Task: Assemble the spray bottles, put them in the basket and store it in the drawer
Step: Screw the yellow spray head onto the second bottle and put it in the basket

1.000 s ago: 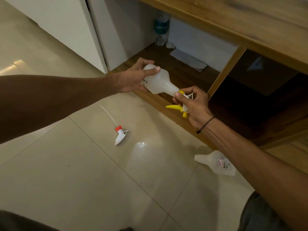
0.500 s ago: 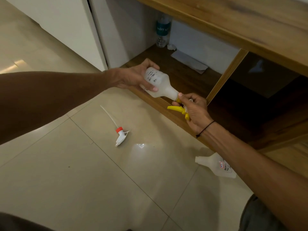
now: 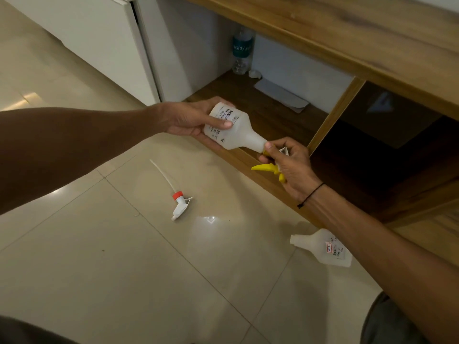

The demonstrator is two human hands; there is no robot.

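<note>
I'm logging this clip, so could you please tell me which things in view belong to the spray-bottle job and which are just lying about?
Job:
- held bottle, in left hand
- yellow trigger head, in right hand
- red-collared trigger head, on floor
- second bottle, on floor

Lying about:
- water bottle
- paper sheet
- crumpled scrap

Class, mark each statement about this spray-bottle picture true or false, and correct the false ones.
1. The left hand holds a white bottle. True.
2. The right hand holds a red-collared spray head. False: its grip is on the yellow spray head; the red-collared spray head lies on the floor.
3. A second bottle lies on its side on the floor. True.
4. The water bottle on the wooden shelf lies flat. False: it stands upright.
</note>
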